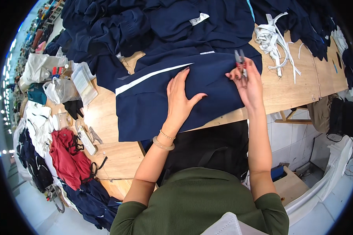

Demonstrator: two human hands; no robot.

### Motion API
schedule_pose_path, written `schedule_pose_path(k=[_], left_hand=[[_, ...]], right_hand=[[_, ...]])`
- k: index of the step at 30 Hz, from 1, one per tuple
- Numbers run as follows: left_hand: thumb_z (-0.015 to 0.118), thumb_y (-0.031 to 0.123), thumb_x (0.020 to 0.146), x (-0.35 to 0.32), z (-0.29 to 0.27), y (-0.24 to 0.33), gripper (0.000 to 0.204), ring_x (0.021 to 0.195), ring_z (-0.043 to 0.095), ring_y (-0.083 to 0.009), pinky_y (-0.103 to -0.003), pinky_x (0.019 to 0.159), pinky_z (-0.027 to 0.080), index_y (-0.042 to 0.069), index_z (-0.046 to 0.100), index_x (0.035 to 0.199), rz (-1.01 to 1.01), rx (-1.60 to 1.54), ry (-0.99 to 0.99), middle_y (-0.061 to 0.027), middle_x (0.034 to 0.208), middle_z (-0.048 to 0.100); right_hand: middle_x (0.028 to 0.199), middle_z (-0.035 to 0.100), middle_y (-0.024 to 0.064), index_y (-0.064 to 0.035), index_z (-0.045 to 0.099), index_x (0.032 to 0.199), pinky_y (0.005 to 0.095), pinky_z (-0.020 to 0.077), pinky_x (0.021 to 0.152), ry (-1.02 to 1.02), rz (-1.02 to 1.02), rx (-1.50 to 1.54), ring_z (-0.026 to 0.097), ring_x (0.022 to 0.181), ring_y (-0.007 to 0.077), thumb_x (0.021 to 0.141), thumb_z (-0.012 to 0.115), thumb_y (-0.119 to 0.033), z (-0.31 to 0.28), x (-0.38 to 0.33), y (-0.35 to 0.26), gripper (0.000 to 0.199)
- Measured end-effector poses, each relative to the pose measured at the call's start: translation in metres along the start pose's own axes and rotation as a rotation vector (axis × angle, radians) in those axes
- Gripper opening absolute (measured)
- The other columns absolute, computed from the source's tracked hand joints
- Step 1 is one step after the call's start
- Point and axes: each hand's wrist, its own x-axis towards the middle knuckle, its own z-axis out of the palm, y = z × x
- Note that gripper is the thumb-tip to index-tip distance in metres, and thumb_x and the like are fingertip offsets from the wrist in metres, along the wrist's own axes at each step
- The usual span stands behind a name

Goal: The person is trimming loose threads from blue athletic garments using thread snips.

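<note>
A navy blue garment piece (153, 111) with a white stripe (149, 78) lies spread over the near edge of the wooden table. My left hand (179, 97) rests flat on it just right of the stripe, fingers stretched out and thumb apart. In my right hand (248, 84) is a small pair of thread snips (240, 60) with red on the handles. Their blades point away from me, over the right part of the cloth. My right fingers are curled around the snips.
Heaped navy garments (121, 27) cover the table's far side. Tangled white strips (272, 41) lie to the right on the wooden table (294, 86). At left are plastic bags (60, 88), a red garment (70, 156) and a white handheld device (86, 140).
</note>
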Motion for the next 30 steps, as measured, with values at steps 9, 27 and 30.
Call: schedule_pose_path(k=[9, 27, 30], left_hand=[[0.083, 0.023, 0.066, 0.001, -0.004, 0.011, 0.075, 0.131, 0.039, -0.0313, -0.046, 0.110, 0.024, 0.009, 0.048, 0.131, 0.037, 0.038, -0.042, -0.0133, 0.138, 0.045], [0.067, -0.002, 0.079, 0.013, 0.020, 0.022, 0.007, 0.070, 0.061, -0.0244, -0.030, 0.062, 0.049, -0.001, 0.061, 0.083, 0.039, -0.185, 0.202, -0.0092, 0.078, 0.061], [0.063, -0.002, 0.083, 0.014, 0.014, 0.025, 0.004, 0.066, 0.062, -0.0252, -0.030, 0.058, 0.049, -0.001, 0.059, 0.083, -0.005, -0.223, 0.204, -0.0108, 0.077, 0.062]], right_hand=[[0.066, 0.047, 0.0041, -0.0003, 0.051, 0.113, 0.0363, 0.0504, 0.087, 0.025, -0.021, -0.103, 0.054, 0.065, 0.0158, 0.102, 0.042, -0.032, 0.003, -0.006, -0.006, 0.035], [0.079, 0.054, 0.0023, 0.0011, 0.051, 0.124, 0.0241, 0.0447, 0.071, -0.009, -0.013, -0.209, 0.052, 0.072, 0.0107, 0.100, 0.047, -0.027, 0.022, -0.017, -0.023, 0.037], [0.083, 0.055, 0.0010, -0.0008, 0.053, 0.125, 0.0201, 0.0431, 0.071, -0.022, -0.001, -0.516, 0.052, 0.076, 0.0079, 0.099, 0.050, -0.022, 0.022, -0.022, -0.039, 0.034]])
